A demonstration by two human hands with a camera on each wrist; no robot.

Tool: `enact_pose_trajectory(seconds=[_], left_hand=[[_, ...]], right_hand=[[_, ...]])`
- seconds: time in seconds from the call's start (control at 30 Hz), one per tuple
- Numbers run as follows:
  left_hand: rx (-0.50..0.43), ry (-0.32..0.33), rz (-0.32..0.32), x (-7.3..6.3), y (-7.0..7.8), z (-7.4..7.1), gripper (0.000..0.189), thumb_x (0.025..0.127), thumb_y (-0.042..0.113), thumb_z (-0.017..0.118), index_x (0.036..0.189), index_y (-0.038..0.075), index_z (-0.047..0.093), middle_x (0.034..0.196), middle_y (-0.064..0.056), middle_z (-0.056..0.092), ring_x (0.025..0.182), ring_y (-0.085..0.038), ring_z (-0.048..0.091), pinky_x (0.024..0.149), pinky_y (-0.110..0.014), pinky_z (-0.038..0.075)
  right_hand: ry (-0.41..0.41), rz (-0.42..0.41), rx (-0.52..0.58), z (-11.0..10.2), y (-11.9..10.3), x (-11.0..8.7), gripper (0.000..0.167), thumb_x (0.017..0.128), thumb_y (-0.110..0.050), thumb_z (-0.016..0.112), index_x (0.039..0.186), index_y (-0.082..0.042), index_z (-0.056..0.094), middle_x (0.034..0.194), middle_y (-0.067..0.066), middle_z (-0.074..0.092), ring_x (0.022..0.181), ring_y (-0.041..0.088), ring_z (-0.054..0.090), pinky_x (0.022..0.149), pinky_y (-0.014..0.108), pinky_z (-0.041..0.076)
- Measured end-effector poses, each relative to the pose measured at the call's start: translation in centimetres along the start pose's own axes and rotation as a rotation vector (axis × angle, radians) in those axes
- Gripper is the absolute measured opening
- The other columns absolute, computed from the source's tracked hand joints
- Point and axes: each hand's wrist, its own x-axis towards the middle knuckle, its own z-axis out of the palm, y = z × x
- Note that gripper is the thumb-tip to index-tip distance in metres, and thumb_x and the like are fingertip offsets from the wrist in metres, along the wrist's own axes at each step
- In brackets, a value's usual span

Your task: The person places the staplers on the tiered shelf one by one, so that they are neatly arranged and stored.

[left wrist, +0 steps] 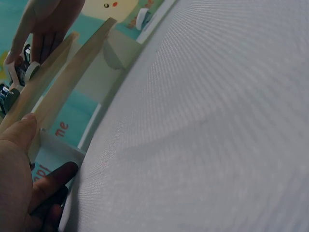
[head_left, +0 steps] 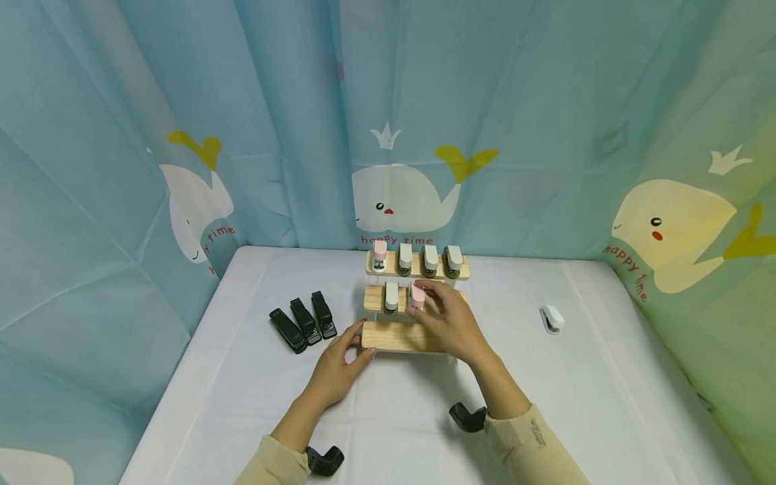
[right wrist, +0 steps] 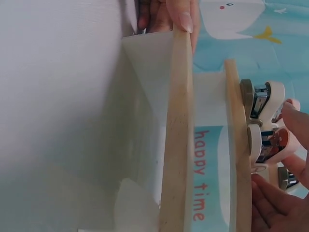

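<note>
A small wooden tiered shelf [head_left: 400, 338] stands mid-table. My left hand [head_left: 335, 372] holds its lower left end, the thumb on the bottom board and fingers at the side panel in the left wrist view. My right hand [head_left: 456, 325] pinches a pink mini stapler [head_left: 417, 296] on the middle board. Just left of it stands a white mini stapler [head_left: 391, 297]. Another pink stapler [head_left: 379, 254] and three white ones stand in a row on the top board. The right wrist view shows the pinched pink stapler [right wrist: 286, 145] upright at the board, its base partly hidden by fingers.
Three black staplers [head_left: 306, 322] lie on the white-covered table left of the shelf. One white stapler [head_left: 552, 318] lies far to the right. A blue curtain [head_left: 515, 81] with whale prints hangs behind and at the sides. Black cameras [head_left: 468, 417] sit at both wrists.
</note>
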Motion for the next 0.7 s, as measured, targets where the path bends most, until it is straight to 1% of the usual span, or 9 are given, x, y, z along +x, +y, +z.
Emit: enact_pose_trajectory(seconds=[0.13,0.2,0.3,0.43,0.53,0.63,0.7], left_hand=[[0.001,-0.001,-0.002,0.0,0.0,0.0,0.07,0.098,0.056,0.065,0.159,0.029,0.041,0.125,0.006,0.073,0.135,-0.027,0.059,0.118,-0.058,0.04],[-0.001,-0.001,-0.001,0.0,0.0,0.1,0.071,0.098,0.056,0.065,0.159,0.028,0.041,0.125,0.006,0.073,0.135,-0.027,0.059,0.117,-0.058,0.04],[-0.004,0.0,0.002,-0.1,-0.1,0.1,0.072,0.098,0.056,0.065,0.159,0.027,0.042,0.125,0.006,0.073,0.135,-0.027,0.058,0.117,-0.058,0.039],[-0.008,-0.001,0.005,-0.1,-0.1,0.1,0.072,0.098,0.056,0.065,0.159,0.026,0.042,0.124,0.008,0.073,0.135,-0.026,0.058,0.117,-0.058,0.039],[-0.008,0.002,0.008,-0.1,-0.1,0.1,0.072,0.098,0.056,0.065,0.158,0.026,0.042,0.123,0.009,0.073,0.135,-0.026,0.058,0.117,-0.058,0.04],[-0.011,0.004,0.01,0.0,-0.2,0.1,0.071,0.098,0.056,0.065,0.158,0.026,0.042,0.123,0.01,0.073,0.135,-0.026,0.058,0.117,-0.058,0.04],[-0.014,0.005,0.009,0.0,-0.2,0.1,0.071,0.098,0.056,0.065,0.158,0.027,0.043,0.122,0.01,0.073,0.135,-0.026,0.058,0.117,-0.058,0.04]], right_hand=[[0.031,-0.009,-0.006,-0.1,0.2,-0.6,0.057,0.093,-0.033,0.079,0.142,-0.012,0.059,0.145,0.011,0.056,0.135,0.032,0.056,0.112,0.054,0.048],[0.051,-0.014,-0.005,-0.1,0.3,-0.8,0.053,0.093,-0.032,0.08,0.139,-0.014,0.06,0.142,0.01,0.057,0.132,0.03,0.057,0.111,0.053,0.048],[0.085,-0.015,0.026,-0.2,0.6,-1.1,0.046,0.094,-0.027,0.079,0.135,-0.015,0.063,0.137,0.008,0.059,0.128,0.027,0.059,0.112,0.049,0.048],[0.144,-0.028,0.087,-0.4,1.1,-1.7,0.039,0.095,-0.02,0.078,0.131,-0.012,0.066,0.132,0.007,0.061,0.122,0.026,0.062,0.112,0.042,0.05],[0.185,-0.066,0.121,-0.5,1.5,-2.0,0.037,0.094,-0.012,0.078,0.129,-0.009,0.066,0.132,0.008,0.061,0.12,0.028,0.063,0.108,0.038,0.052],[0.232,-0.105,0.127,-0.6,1.9,-2.3,0.038,0.092,-0.006,0.078,0.128,-0.006,0.067,0.131,0.011,0.062,0.116,0.031,0.064,0.104,0.034,0.054],[0.264,-0.116,0.134,-0.8,2.1,-2.5,0.038,0.091,-0.002,0.078,0.128,-0.004,0.067,0.128,0.013,0.063,0.112,0.03,0.064,0.102,0.03,0.055]])
